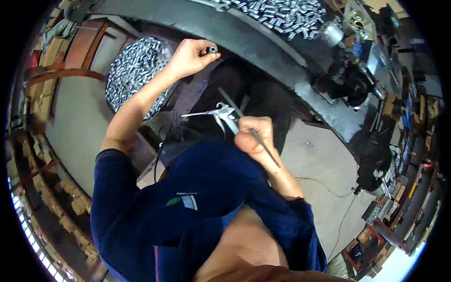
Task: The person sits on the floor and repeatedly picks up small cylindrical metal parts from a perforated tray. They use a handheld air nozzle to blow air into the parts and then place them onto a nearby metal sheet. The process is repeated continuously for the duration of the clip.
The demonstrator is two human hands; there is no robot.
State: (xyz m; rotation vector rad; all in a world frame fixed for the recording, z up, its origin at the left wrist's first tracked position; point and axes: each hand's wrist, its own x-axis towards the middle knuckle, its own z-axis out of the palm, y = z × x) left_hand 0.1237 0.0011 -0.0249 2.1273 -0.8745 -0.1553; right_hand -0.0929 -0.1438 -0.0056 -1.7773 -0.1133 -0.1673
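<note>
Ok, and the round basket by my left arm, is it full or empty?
Not empty: metal pieces cover most of the basket, with a bare holed patch at its right. Whether it's full to the bottom, I cannot tell.

1. A dark metal workbench (155, 15) spans the far side.
2. A dark machine (353, 83) stands toward its right.
3. Shelves (44, 170) with cardboard boxes (81, 205) line the left.
4. A thin cable (345, 217) lies on the pale floor (324, 162), near right.

The left hand (190, 56) hides most of a small, apparently tubular metal piece (213, 49).
</note>
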